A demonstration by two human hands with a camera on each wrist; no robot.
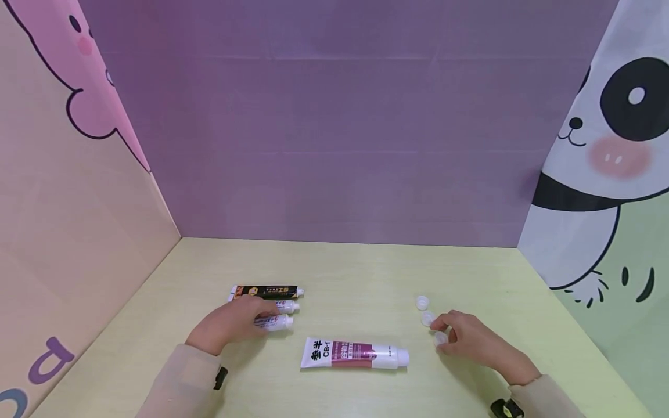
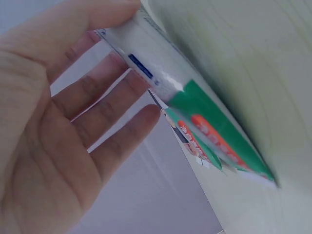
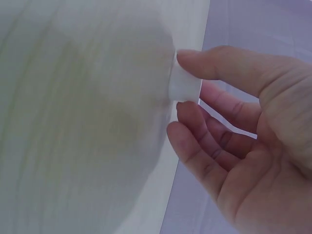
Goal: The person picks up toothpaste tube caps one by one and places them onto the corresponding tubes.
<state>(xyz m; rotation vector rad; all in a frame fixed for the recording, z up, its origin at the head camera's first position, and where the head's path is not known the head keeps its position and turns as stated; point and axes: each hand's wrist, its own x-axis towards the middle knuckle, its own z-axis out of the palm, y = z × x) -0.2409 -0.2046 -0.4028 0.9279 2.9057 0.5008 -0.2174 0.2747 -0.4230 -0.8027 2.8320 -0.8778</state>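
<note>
My left hand holds a small white toothpaste tube between thumb and fingers. In the left wrist view this tube shows a green end with orange lettering, close to the tabletop. Just behind it lies a second white tube, partly covered by the hand, then a black tube. My right hand pinches a white round cap between thumb and forefinger at the table. Beyond that cap lie two similar ones, a middle cap near the fingertips and a far cap.
A larger white and purple tube lies in front, between the hands, its capped end pointing right. The pale wooden table meets a purple back panel. Printed side panels, one with a panda, flank the table.
</note>
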